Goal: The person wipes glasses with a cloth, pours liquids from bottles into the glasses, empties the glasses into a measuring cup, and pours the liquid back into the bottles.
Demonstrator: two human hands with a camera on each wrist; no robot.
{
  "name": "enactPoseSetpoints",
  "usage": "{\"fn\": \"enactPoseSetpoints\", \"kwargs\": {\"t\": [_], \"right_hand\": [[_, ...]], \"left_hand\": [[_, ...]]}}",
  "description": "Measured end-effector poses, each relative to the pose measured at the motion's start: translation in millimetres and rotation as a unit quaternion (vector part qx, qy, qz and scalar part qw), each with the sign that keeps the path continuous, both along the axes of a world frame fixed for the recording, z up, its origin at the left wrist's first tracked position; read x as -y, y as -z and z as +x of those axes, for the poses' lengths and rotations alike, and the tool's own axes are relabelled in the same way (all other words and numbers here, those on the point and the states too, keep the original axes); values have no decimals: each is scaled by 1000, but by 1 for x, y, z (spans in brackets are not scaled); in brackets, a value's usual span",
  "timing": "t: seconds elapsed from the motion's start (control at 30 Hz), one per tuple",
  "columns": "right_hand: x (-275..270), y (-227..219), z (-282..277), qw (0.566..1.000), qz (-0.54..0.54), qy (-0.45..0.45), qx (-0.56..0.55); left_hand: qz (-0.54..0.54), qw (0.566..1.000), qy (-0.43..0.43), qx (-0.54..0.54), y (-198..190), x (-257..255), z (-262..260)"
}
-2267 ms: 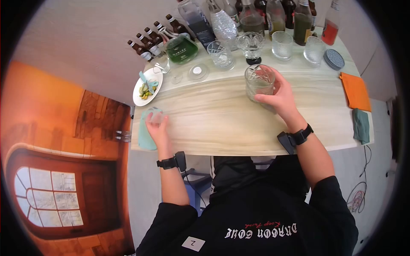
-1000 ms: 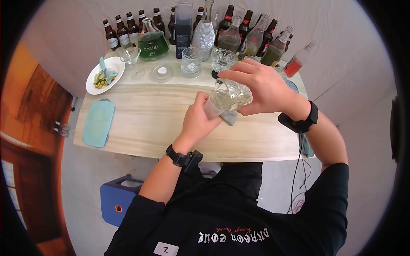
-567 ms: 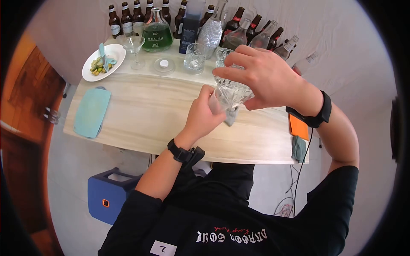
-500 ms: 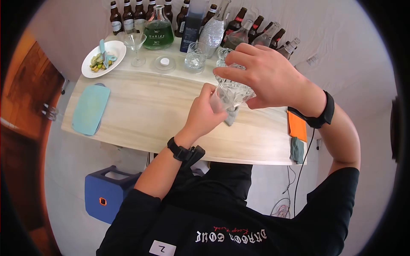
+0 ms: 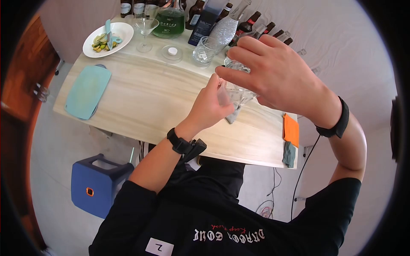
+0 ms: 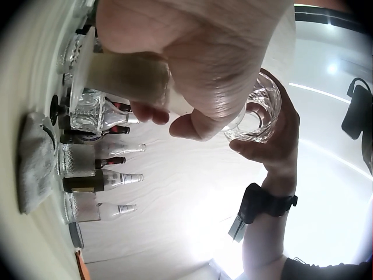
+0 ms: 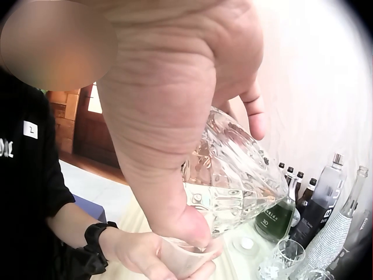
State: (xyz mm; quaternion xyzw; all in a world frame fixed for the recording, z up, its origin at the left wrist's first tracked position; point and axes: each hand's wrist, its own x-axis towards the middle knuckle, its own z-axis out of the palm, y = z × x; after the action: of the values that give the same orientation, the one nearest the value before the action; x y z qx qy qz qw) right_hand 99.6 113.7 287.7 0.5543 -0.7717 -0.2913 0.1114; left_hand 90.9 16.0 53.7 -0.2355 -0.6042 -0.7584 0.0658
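Observation:
My left hand point(image 5: 204, 106) grips a small frosted cup point(image 5: 223, 94) above the middle of the table. Pale cloudy liquid shows through its wall in the left wrist view. My right hand point(image 5: 277, 79) holds a cut-glass tumbler point(image 7: 233, 175) by its sides, steeply tipped with its rim down at the mouth of the cup. In the head view the right hand covers much of the tumbler point(image 5: 242, 94). A grey cloth point(image 5: 232, 116) lies on the table below the two vessels.
Bottles, a green decanter point(image 5: 169, 22), a martini glass point(image 5: 145, 32) and another tumbler point(image 5: 204, 53) line the back. At left are a plate of cut fruit point(image 5: 121, 32) and a teal cutting board point(image 5: 88, 91). An orange cloth point(image 5: 291, 130) lies at right.
Both hands have come together over the table from apart, the left bringing the cup from beside the cutting board. The tumbler has been lifted and tipped ever more steeply towards the cup.

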Motion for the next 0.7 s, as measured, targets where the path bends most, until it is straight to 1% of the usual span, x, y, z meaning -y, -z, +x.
{"fn": "enactPoseSetpoints", "kwargs": {"t": [0.03, 0.2, 0.43, 0.6, 0.67, 0.7], "right_hand": [[2, -1, 0, 1000, 13, 18, 1], [16, -8, 1, 999, 32, 16, -2], [32, -15, 5, 998, 62, 16, -2], [41, -13, 2, 998, 61, -12, -1], [45, -13, 2, 998, 63, -24, -1], [47, -14, 2, 997, 76, -17, -2]], "left_hand": [[1, 1000, 0, -1, -1, 1, 0], [9, 1000, 0, 13, -6, 6, 1], [20, 1000, -19, -11, -9, 10, 1], [34, 999, -26, -8, -12, 13, 1], [30, 999, 18, 28, -9, 14, -1], [32, 999, 15, 27, -10, 14, -1]]}}
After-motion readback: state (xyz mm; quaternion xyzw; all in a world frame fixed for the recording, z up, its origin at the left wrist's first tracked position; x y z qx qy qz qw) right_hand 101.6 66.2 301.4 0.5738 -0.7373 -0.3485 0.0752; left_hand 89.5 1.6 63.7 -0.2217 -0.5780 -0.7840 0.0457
